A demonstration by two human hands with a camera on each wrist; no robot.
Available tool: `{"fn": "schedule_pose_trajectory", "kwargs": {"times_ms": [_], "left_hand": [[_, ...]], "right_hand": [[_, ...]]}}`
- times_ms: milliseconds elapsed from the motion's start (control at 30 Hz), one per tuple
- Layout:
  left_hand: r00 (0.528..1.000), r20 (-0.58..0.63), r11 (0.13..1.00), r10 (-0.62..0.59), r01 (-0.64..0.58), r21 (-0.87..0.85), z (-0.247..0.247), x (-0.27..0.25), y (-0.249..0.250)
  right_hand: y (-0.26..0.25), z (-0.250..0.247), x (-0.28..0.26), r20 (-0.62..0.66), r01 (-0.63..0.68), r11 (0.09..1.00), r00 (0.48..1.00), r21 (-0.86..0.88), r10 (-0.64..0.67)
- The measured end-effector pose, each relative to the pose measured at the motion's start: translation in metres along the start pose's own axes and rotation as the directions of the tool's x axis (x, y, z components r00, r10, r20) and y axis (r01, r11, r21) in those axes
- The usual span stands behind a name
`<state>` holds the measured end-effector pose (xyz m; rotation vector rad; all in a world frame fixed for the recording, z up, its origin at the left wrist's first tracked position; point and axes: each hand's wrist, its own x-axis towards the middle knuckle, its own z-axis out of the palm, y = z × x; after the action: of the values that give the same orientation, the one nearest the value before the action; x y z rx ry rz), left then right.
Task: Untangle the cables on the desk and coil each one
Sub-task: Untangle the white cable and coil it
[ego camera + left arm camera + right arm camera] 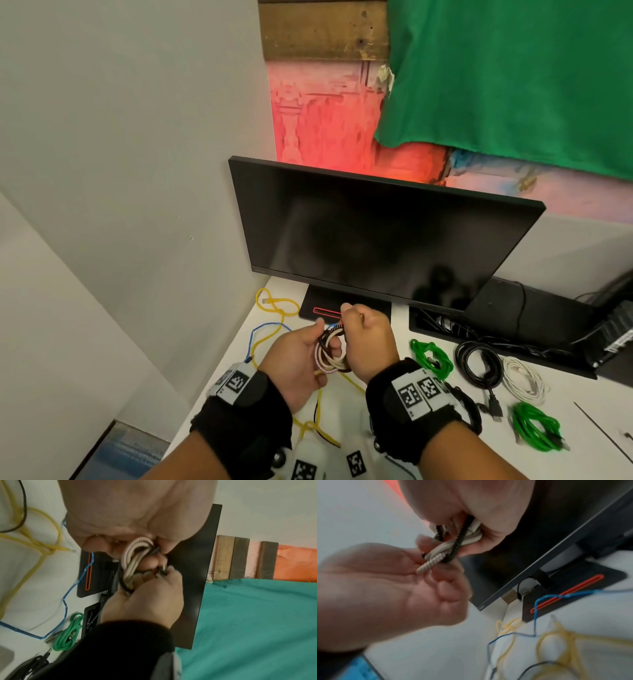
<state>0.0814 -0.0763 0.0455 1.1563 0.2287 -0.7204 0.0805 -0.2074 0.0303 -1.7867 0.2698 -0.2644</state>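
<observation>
**Both hands on one small coil above the desk**

Beyond our fingers stands the monitor point(383, 236), screen dark, its base point(329, 310) on the white desk point(236, 346) just behind the knuckles. Above it hangs a green cloth point(513, 78).

To the right of our fingers, well apart from them, lie four bundles already wound on the desk: a black cable point(478, 365), a white cable point(524, 378), and two green cables, one nearer the hands point(431, 356) and one further right toward us point(536, 428).

To the left of and below our fingers, loose strands remain spread out: a yellow cable point(274, 305) with knotted loops, a thin blue cable point(255, 337) crossing it, and a thin dark cable point(24, 507) lying over the yellow one.

Between our hands we hold the small coil point(329, 353), made of pale, dark and patterned braided turns, raised clear of the desk.

Our left hand point(298, 359) has thumb and fingers point(447, 580) curled around the near side of the coil; a braided end point(428, 563) lies against them.

Our right hand point(368, 339) is closed in a fist over the far side of the coil, fingers wrapped through its turns.
</observation>
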Motion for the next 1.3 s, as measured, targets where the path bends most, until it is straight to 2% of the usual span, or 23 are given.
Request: {"fn": "schedule_pose_trajectory", "kwargs": {"times_ms": [67,100,167,267,367,433,533,600,667,767,833,933,1000,1067,1100,1167,1200,1267,1300], "left_hand": [[0.997,-0.077,1.0,0.008,-0.009,-0.006,0.0,0.002,-0.002],[0.993,-0.115,0.999,0.034,-0.035,-0.007,0.002,0.003,-0.003],[0.985,-0.14,0.995,0.101,-0.1,0.016,0.005,0.003,-0.004],[0.983,-0.077,0.986,0.164,-0.16,0.048,0.008,0.004,-0.003],[0.993,-0.043,0.994,0.108,-0.106,0.032,0.005,0.007,0.001],[0.995,-0.052,0.995,0.081,-0.077,0.07,0.0,0.011,0.002],[0.991,-0.123,0.987,0.052,-0.033,0.157,-0.011,0.015,0.002],[0.991,-0.129,0.978,0.033,-0.006,0.207,-0.018,0.017,-0.003],[0.993,-0.12,0.958,0.022,0.013,0.285,-0.024,0.017,-0.011],[0.995,-0.095,0.893,0.043,0.004,0.451,-0.03,0.016,-0.026],[0.996,-0.073,0.854,0.05,-0.005,0.52,-0.031,0.016,-0.037],[0.998,-0.029,0.863,0.046,-0.025,0.505,-0.029,0.018,-0.052],[0.997,-0.038,0.825,0.061,-0.029,0.564,-0.031,0.021,-0.06],[0.994,-0.02,0.689,0.104,-0.058,0.723,-0.039,0.024,-0.073],[0.992,0.007,0.574,0.129,-0.081,0.815,-0.046,0.025,-0.081],[0.99,0.032,0.335,0.135,-0.075,0.939,-0.059,0.026,-0.099],[0.992,0.02,0.257,0.126,-0.052,0.965,-0.064,0.027,-0.107],[0.994,0.0,0.169,0.111,-0.019,0.985,-0.07,0.028,-0.12],[0.993,-0.007,0.161,0.114,-0.012,0.987,-0.072,0.029,-0.125]], "right_hand": [[0.003,0.002,-0.002,0.026,0.073,0.997,0.997,-0.034,-0.073],[0.002,0.004,-0.003,0.045,0.069,0.998,0.997,-0.008,-0.069],[-0.002,0.006,-0.004,0.077,-0.015,0.995,0.997,0.102,0.007],[-0.005,0.008,-0.003,0.159,-0.163,0.944,0.98,0.287,0.121],[-0.004,0.002,-0.002,0.248,-0.253,0.899,0.954,0.357,0.17],[0.001,-0.006,-0.004,0.346,-0.285,0.885,0.925,0.369,0.154],[0.011,-0.017,-0.013,0.453,-0.212,0.935,0.889,0.286,0.063],[0.019,-0.025,-0.018,0.464,-0.07,0.993,0.886,0.094,0.018],[0.025,-0.034,-0.023,0.481,-0.004,0.997,0.876,-0.075,0.039],[0.035,-0.05,-0.034,0.566,-0.093,0.987,0.811,-0.128,0.15],[0.047,-0.057,-0.042,0.563,-0.203,0.975,0.797,-0.09,0.218],[0.066,-0.071,-0.053,0.466,-0.309,0.951,0.836,-0.034,0.288],[0.082,-0.087,-0.061,0.324,-0.364,0.931,0.884,0.022,0.338],[0.1,-0.114,-0.071,0.12,-0.416,0.907,0.905,0.061,0.407],[0.111,-0.13,-0.078,0.004,-0.436,0.899,0.9,0.044,0.436],[0.135,-0.168,-0.09,-0.224,-0.484,0.871,0.861,-0.085,0.457],[0.145,-0.186,-0.096,-0.313,-0.522,0.832,0.835,-0.186,0.453],[0.16,-0.217,-0.104,-0.423,-0.602,0.695,0.79,-0.394,0.444],[0.166,-0.228,-0.105,-0.45,-0.628,0.625,0.775,-0.464,0.444]]}}
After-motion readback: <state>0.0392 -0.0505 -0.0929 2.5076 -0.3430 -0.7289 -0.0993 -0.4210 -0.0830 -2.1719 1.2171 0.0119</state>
